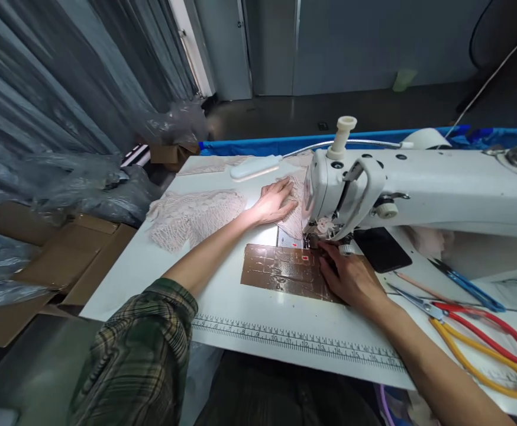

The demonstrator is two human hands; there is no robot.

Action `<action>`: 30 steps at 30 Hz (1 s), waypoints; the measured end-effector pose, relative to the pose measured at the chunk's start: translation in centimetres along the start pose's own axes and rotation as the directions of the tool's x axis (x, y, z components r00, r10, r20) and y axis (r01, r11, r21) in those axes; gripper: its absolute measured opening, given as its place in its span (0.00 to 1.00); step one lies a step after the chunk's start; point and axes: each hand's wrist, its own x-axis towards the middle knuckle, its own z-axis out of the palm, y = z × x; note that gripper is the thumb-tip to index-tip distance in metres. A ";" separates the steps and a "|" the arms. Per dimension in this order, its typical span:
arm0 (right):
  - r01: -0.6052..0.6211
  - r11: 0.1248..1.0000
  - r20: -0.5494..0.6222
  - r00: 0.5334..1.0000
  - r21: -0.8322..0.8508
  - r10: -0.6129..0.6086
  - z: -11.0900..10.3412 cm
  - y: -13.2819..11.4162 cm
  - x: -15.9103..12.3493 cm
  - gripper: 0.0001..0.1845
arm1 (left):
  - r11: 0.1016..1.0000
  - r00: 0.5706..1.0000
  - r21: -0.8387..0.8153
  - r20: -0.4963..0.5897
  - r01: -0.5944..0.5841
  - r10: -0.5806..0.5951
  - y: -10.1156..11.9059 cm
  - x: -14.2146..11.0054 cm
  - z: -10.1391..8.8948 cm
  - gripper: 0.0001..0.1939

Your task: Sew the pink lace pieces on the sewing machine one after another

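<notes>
My left hand (pixel 275 201) lies flat with fingers stretched out on pale pink lace fabric (pixel 294 220) just left of the white sewing machine (pixel 418 186). The lace runs under the machine's needle area (pixel 318 235). My right hand (pixel 347 275) rests on the table in front of the needle, fingers drawn together at the lace edge near the presser foot; what they pinch is hidden. A brown taped patch (pixel 280 271) covers the table below the needle.
More pale lace (pixel 191 218) lies heaped at the table's left. Scissors with red and yellow handles (pixel 484 349) and blue-handled snips (pixel 471 288) lie at right, beside a black phone (pixel 381 249). A printed ruler (pixel 294 340) lines the front edge. Cardboard boxes (pixel 81 254) stand left.
</notes>
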 end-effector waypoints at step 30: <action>0.137 0.982 -0.066 0.987 -0.129 -0.146 0.6 0.1 -0.6 0.24 | 0.907 0.790 -0.259 -0.449 0.333 -0.418 -4.5 -14.9 -5.2 0.10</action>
